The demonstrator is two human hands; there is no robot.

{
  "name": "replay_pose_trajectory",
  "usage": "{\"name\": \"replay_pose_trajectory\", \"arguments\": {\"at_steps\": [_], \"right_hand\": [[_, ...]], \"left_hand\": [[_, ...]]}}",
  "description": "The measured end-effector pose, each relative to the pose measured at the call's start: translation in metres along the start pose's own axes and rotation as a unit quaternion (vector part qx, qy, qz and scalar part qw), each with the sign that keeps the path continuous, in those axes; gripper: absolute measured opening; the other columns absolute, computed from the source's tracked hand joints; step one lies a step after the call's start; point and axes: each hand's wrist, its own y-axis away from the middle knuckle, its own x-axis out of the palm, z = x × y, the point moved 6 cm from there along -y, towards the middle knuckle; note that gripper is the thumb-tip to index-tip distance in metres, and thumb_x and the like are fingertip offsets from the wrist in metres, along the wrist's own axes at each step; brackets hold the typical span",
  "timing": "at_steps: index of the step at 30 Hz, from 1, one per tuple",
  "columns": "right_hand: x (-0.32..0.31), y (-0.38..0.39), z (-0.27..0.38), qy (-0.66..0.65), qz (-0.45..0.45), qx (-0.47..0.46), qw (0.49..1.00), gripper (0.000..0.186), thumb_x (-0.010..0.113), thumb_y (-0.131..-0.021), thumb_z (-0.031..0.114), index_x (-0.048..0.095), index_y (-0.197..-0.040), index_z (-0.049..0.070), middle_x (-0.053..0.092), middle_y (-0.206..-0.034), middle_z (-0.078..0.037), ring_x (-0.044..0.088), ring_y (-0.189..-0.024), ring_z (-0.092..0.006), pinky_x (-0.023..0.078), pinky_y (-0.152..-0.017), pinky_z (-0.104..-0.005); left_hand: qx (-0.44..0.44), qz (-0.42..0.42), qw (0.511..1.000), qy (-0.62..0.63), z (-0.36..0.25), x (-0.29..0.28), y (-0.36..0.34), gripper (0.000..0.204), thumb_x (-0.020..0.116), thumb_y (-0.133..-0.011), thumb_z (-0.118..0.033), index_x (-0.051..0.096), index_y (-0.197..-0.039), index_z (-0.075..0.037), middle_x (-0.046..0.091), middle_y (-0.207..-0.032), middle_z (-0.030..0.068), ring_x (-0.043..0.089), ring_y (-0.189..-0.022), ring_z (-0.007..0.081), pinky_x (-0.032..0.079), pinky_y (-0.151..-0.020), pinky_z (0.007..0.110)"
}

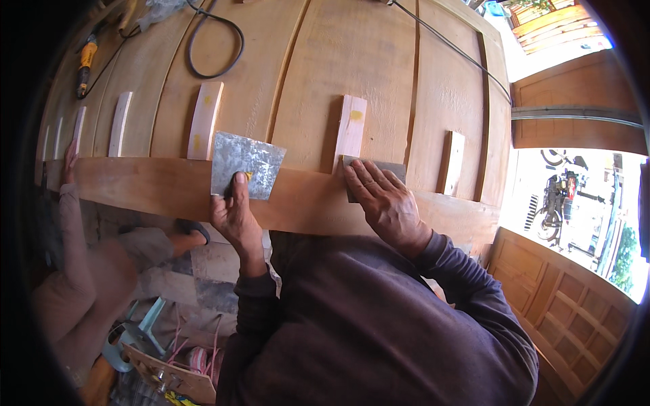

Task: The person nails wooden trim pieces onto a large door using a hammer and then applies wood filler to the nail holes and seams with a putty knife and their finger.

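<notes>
A metal plate [249,157] with a yellow dab is gripped by the left hand [237,220], left of frame centre. Right of centre, a dark flat piece [391,167] is held under the right hand's [389,206] extended fingers, over the wooden panel [338,61].

Harsh daylight floods through an opening [535,169] at the right, washing out the ground outside, where a motorcycle [563,189] stands near green foliage [624,260]. Above the opening are a brown wooden panel [582,88] and a grey metal rail [575,117]; below it, a wooden door [575,318] with recessed square panels. Orange slats [555,27] catch sun at upper right. At lower left, a pale teal plastic stool [152,317] stands on shaded flooring [217,267] in light and dark patches.
</notes>
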Motion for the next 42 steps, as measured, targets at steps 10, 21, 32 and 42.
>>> {"name": "replay_pose_trajectory", "arguments": {"at_steps": [10,21,32,42], "right_hand": [[-0.008,-0.001,0.006,-0.020,0.003,0.024,1.000,0.053,0.059,-0.095,0.001,0.059,-0.148,-0.001,0.062,-0.151,-0.023,0.061,-0.140,-0.0379,0.051,-0.114,-0.0468],[-0.041,-0.016,-0.032,-0.118,-0.081,0.105,0.984,0.040,0.059,-0.093,-0.006,0.075,-0.126,0.007,0.079,-0.116,-0.017,0.080,-0.088,-0.0293,0.065,-0.078,-0.0382],[-0.033,-0.013,-0.008,-0.188,-0.032,0.048,0.981,0.038,0.057,-0.093,-0.007,0.078,-0.121,0.007,0.081,-0.110,-0.015,0.080,-0.091,-0.0307,0.066,-0.077,-0.0378],[-0.039,-0.023,-0.010,-0.158,-0.108,0.013,0.981,0.041,0.057,-0.090,-0.003,0.075,-0.125,0.010,0.081,-0.102,-0.011,0.078,-0.081,-0.0315,0.062,-0.069,-0.0403]], "left_hand": [[-0.010,-0.009,1.000,0.005,-0.001,0.003,0.000,0.024,0.080,-0.100,-0.014,0.073,-0.116,0.003,0.075,-0.115,0.0081,0.068,-0.102,0.0134,0.054,-0.093,0.031],[-0.002,-0.024,1.000,0.001,-0.004,0.002,0.001,0.021,0.079,-0.100,-0.015,0.073,-0.108,0.003,0.076,-0.111,0.0086,0.068,-0.100,0.0129,0.053,-0.091,0.031],[0.007,-0.018,1.000,0.002,-0.009,0.006,0.004,0.022,0.076,-0.103,-0.012,0.072,-0.116,0.005,0.076,-0.113,0.0096,0.070,-0.101,0.0126,0.056,-0.093,0.029],[0.003,-0.004,1.000,0.008,-0.006,0.006,0.003,0.025,0.078,-0.101,-0.014,0.073,-0.118,0.004,0.075,-0.115,0.0084,0.068,-0.105,0.0139,0.052,-0.097,0.031]]}}
